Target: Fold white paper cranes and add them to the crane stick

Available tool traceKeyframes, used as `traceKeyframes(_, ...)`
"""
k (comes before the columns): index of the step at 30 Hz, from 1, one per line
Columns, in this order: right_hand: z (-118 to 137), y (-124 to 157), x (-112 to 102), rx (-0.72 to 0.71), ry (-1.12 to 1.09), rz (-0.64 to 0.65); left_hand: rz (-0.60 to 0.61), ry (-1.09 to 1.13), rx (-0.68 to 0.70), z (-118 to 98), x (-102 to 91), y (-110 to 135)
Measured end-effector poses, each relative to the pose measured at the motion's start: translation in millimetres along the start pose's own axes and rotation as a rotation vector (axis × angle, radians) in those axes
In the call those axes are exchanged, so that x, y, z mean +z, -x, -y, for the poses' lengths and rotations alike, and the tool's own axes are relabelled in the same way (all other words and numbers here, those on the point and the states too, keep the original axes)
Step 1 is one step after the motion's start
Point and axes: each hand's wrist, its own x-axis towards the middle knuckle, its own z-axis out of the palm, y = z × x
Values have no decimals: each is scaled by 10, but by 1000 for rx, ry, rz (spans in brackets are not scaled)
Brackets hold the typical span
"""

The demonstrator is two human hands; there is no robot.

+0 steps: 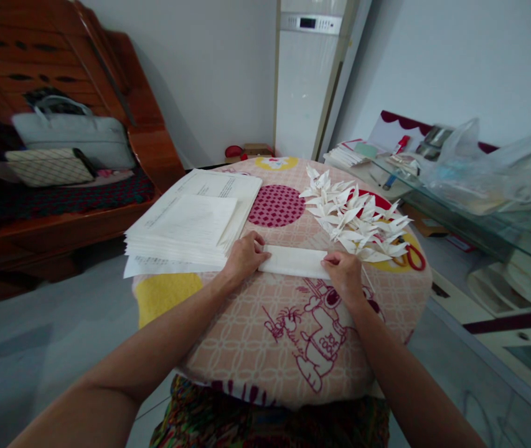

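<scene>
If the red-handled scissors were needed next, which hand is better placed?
Probably the right hand: it holds the paper strip's right end, nearer the scissors, while the left hand is at the other end, beside the paper stack.

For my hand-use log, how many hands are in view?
2: the left hand at the left end of the white paper strip, the right hand at its right end. No other hands show.

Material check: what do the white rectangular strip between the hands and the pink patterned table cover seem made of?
White rectangular strip: probably paper, matte, given its crisp straight edges.
Pink patterned table cover: likely fabric, dull finish, as it drapes over the rounded edge; fibre unclear.
</scene>
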Motion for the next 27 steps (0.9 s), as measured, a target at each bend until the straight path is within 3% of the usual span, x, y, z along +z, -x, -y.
traceKeyframes(12,28,-6,-2,23,12,4,22,-52,56,11,5,-15)
traceKeyframes(17,6,-22,6,-5,40,7,-3,-145,322,-1,27,-88)
traceKeyframes(20,-8,-33,16,-17,54,5,123,-96,517,-12,49,-144)
traceKeyframes(23,-8,-42,22,-17,67,8,275,-18,601,-1,68,-183)
traceKeyframes(27,9,-47,15,-15,113,24,302,-17,631,10,86,-184)
